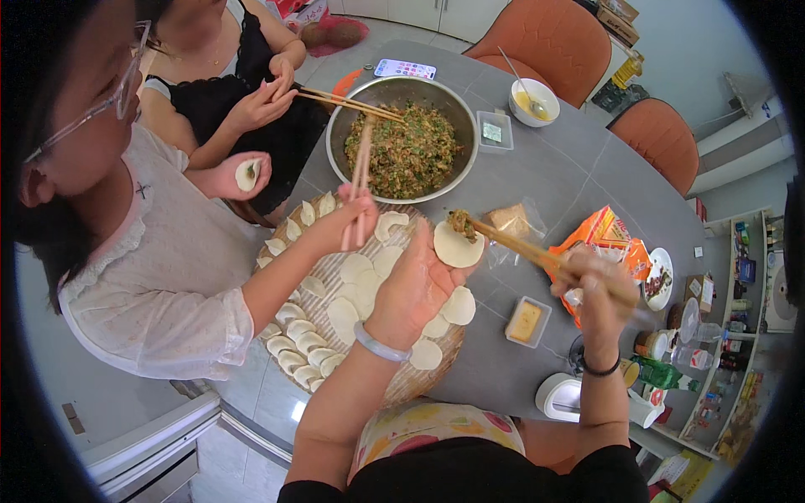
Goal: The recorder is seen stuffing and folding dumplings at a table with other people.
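My left hand (417,281) holds a round dumpling wrapper (457,250) on its fingers, palm up, above the woven round tray (411,384). In my right hand (597,293), slightly blurred, is a pair of wooden chopsticks (524,248). Their tips carry a small clump of minced filling (461,223) at the wrapper's far edge. Flat wrappers (426,354) lie on the tray, beside rows of folded dumplings (308,342) at its left. Beyond the tray stands a large metal bowl (466,126) of chopped green-and-brown filling (407,155).
At my left, one person's hand (359,216) reaches over the tray with chopsticks. Another person's hands (264,105) are near the bowl, chopsticks over its rim. The grey table (553,184) bears a white bowl (543,90), an orange packet (599,243) and a small plastic tub (528,322).
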`<state>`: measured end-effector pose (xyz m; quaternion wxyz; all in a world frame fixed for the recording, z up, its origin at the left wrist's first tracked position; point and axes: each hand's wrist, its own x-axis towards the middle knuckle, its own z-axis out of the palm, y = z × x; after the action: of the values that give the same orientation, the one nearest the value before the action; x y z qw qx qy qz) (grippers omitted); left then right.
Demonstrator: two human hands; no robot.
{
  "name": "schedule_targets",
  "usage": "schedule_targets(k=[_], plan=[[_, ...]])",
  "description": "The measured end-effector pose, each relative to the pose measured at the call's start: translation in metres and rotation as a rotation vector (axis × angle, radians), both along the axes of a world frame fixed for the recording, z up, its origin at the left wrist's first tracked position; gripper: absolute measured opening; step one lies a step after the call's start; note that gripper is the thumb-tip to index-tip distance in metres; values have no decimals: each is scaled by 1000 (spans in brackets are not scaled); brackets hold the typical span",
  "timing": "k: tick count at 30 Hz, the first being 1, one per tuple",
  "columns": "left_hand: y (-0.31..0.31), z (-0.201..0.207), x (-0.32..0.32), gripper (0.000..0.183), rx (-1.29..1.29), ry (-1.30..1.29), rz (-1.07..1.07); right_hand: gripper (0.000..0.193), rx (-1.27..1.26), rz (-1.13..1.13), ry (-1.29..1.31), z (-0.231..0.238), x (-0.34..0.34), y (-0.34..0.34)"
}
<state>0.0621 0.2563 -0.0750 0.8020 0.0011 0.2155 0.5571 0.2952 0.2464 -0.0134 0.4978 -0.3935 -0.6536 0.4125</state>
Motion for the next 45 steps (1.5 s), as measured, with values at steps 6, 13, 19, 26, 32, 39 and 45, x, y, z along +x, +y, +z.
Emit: schedule_targets(k=[6, 13, 19, 26, 32, 39, 45], plan=[[-10, 17, -16, 57, 66, 7, -90, 30, 502, 204, -683, 44, -34, -51], [-42, 30, -39, 50, 52, 45, -25, 22, 416, 195, -633, 56, -20, -65], [-72, 60, -56, 53, 42, 71, -65, 23, -371, -32, 383, 35, -29, -39], [-101, 61, -73, 55, 27, 91, -72, 23, -484, -13, 428, 27, -38, -49], [-114, 67, -74, 56, 35, 149, -55, 23, -386, 45, 311, 43, -56, -55], [-130, 73, -81, 58, 22, 132, -42, 25, -340, 99, 352, 50, -52, -63], [-136, 70, -86, 59, 22, 117, -62, 26, -408, 44, 312, 36, -60, -72]])
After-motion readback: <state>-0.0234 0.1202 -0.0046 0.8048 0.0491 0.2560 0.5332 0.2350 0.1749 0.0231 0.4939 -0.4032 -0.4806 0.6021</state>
